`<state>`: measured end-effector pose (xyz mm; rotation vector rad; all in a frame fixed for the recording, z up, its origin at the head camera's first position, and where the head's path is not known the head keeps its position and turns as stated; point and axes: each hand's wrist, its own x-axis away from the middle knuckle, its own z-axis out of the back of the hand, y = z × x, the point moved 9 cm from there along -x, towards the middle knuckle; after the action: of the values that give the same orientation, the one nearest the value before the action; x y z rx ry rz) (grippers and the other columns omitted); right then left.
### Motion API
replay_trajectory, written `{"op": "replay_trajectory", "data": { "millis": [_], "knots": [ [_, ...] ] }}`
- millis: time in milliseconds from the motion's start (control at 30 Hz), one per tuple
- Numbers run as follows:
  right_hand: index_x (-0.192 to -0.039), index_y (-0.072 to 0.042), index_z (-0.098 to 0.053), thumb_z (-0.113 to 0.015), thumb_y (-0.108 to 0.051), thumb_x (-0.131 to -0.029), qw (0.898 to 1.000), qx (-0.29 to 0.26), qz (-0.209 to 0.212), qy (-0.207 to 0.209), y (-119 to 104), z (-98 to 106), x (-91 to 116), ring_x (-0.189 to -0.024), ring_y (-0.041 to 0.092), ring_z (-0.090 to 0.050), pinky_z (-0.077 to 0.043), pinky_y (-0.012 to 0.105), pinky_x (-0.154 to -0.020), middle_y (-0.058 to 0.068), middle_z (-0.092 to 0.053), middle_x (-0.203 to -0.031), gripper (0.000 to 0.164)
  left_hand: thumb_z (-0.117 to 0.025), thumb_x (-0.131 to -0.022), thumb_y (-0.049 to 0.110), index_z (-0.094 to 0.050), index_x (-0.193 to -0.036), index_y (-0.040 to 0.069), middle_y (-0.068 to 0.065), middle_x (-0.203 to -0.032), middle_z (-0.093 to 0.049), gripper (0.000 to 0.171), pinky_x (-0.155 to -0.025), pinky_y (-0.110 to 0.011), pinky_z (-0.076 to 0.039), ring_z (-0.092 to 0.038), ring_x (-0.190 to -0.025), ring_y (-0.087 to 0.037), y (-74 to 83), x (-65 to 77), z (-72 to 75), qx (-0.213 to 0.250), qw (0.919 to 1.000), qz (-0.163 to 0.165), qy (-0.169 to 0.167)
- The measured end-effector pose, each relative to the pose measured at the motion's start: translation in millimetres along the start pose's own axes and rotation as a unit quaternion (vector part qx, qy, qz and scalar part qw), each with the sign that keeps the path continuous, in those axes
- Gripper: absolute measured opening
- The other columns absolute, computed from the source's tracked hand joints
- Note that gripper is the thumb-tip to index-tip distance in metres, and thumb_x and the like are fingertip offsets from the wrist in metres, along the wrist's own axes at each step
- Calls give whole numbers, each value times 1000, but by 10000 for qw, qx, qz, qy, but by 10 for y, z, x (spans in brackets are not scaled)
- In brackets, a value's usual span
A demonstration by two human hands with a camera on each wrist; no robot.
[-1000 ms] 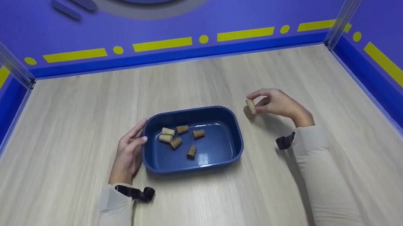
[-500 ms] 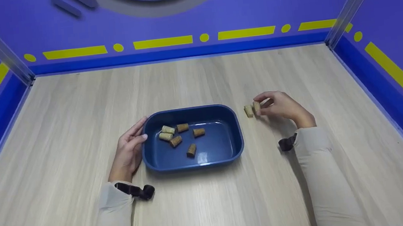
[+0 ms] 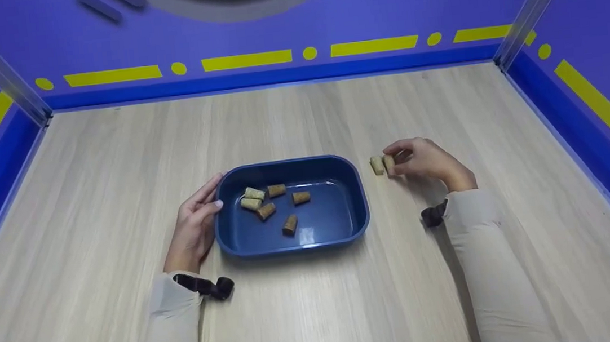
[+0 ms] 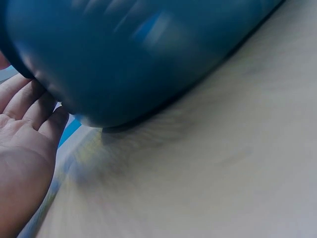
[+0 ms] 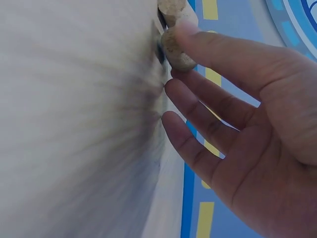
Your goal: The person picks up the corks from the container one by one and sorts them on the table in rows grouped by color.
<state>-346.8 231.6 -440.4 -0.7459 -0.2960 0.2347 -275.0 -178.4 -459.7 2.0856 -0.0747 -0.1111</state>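
In the head view a dark blue plastic tub (image 3: 295, 247) stands mid-table with several corks (image 3: 290, 225) lying in it. My left hand (image 3: 192, 228) grips its left side, thumb at the rim and fingers along the outer wall; the left wrist view shows those fingers against the blue wall (image 4: 124, 64). To the right of the tub, my right hand (image 3: 423, 163) pinches a cork (image 3: 389, 164) between thumb and fingertips, low at the tabletop. Just left of it lies a paler cork (image 3: 377, 165). The right wrist view shows the thumb on the pinched cork (image 5: 177, 52).
The light wood tabletop (image 3: 320, 316) is bounded by a purple-blue back wall (image 3: 246, 41) with yellow marks, and by side walls, the right wall (image 3: 609, 48) among them. Black wrist cameras, such as the left one (image 3: 218, 288), sit at both sleeve cuffs.
My right hand has brought its cork from above the other cork down to the right, beside it. Over the last half second it has stayed there. The left hand keeps its hold on the tub.
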Motion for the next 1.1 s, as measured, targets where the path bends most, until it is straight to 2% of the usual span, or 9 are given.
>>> {"op": "replay_trajectory", "data": {
  "millis": [200, 433, 633, 867, 1100],
  "knots": [
    [-127, -1, -60, -72, -6, -81, 9999, 133, 29, -48, -26, -3, -3, -112, 34, -59, -47, 44, -96, 21, -63, -122, 47, -44, -86, -15, -29, -142, -14, -18, -146, -43, 59, -107, -25, -40, -51, -126, -9, 15, 7, -17, -33, 10000, -8, -28],
    [-128, -2, -60, -70, -6, -81, 9998, 220, 13, -37, -47, 22, 7, -114, 35, -59, -48, 47, -96, 21, -63, -124, 48, -45, -86, -14, -30, -143, -14, -15, -142, -50, 59, -103, -24, -45, -54, -123, -9, 0, 10, 1, -92, 9999, 43, 15],
    [-131, -1, -57, -64, -6, -85, 9996, 269, 43, 0, -116, 83, 21, -117, 36, -57, -47, 50, -97, 20, -59, -130, 46, -44, -86, -14, -29, -143, -15, -15, -143, -50, 59, -104, -24, -44, -54, -123, -8, 3, 4, -8, -57, 10000, 44, 25],
    [-129, 2, -57, -63, -7, -89, 9981, 386, 439, 195, -386, 185, 23, -116, 38, -57, -45, 51, -100, 22, -58, -129, 41, -44, -86, -14, -29, -143, -15, -15, -141, -51, 59, -104, -23, -43, -54, -123, -8, 8, -5, -17, -47, 10000, 43, 51],
    [-125, -1, -62, -65, -7, -88, 9962, 485, 675, 264, -672, 216, -36, -110, 34, -61, -49, 48, -95, 20, -62, -125, 38, -44, -85, -15, -30, -142, -15, -10, -136, -56, 59, -106, -24, -42, -54, -123, -9, 4, -3, -2, -3, 9999, -11, 110]
  ]
}}
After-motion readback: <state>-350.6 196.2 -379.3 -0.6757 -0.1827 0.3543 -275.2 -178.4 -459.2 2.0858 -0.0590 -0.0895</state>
